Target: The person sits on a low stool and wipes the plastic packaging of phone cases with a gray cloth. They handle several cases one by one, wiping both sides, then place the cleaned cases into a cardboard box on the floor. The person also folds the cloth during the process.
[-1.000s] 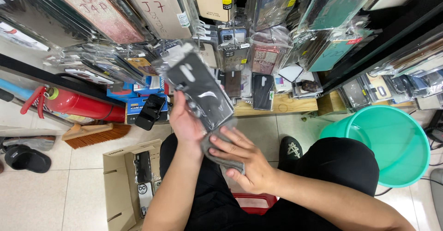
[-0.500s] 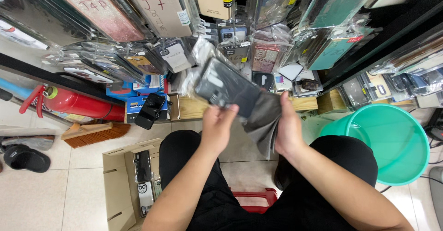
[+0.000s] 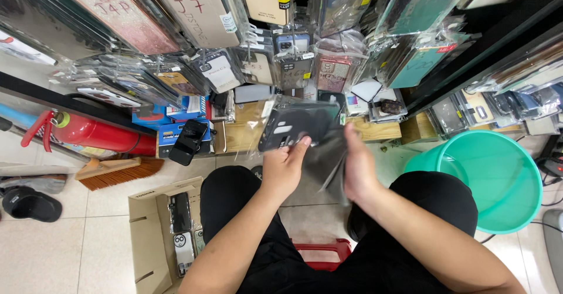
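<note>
At the centre of the frame the left hand [image 3: 284, 166] grips a black phone case [image 3: 293, 128] in a clear sleeve, fingers closed on its lower edge. The right hand [image 3: 359, 164] presses a grey cloth [image 3: 326, 160] against the case, fingers flat. A green bucket [image 3: 516, 212] is at right, a cardboard box [image 3: 146, 235] at lower left

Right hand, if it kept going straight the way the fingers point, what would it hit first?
The right hand points up the picture, toward the display. First in that line looks to be the wooden shelf with the packaged cases on it, though depth is hard to judge from above.
</note>
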